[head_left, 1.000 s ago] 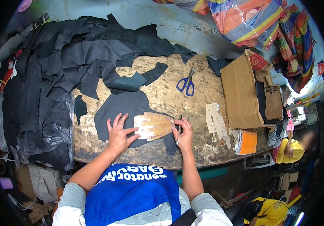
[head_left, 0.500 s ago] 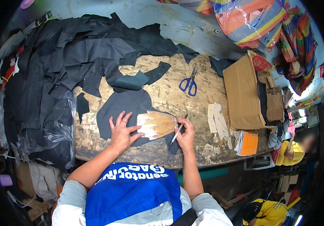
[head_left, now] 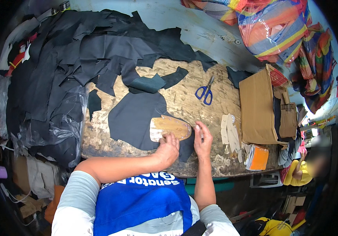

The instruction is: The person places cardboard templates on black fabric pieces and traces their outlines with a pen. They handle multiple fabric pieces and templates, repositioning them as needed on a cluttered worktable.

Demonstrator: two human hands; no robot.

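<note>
A tan pattern template (head_left: 170, 128), flat and rounded at its ends, lies on a dark leather piece (head_left: 135, 120) near the front edge of the worn wooden workbench (head_left: 184, 98). The left hand (head_left: 167, 149) rests at the template's near edge, fingers curled down onto it, pressing rather than gripping. The right hand (head_left: 202, 141) sits just beside the template's right end, fingers drawn together around a thin marking tool that is barely visible; the exact pinch cannot be told.

The leather piece extends beyond the template on the left and far sides, its lower right corner reaching under the hands. A smaller grey-green offcut (head_left: 147, 83) overlaps its far edge. Blue-handled scissors (head_left: 205, 91) lie well apart on bare wood beyond the right hand. Pale paper patterns (head_left: 229, 131) lie near the right hand, with a brown cardboard box (head_left: 256, 106) behind them at the bench's right edge. A heap of black leather scraps (head_left: 59, 67) crowds the left side and the far edge. Bare bench shows between template and scissors.
</note>
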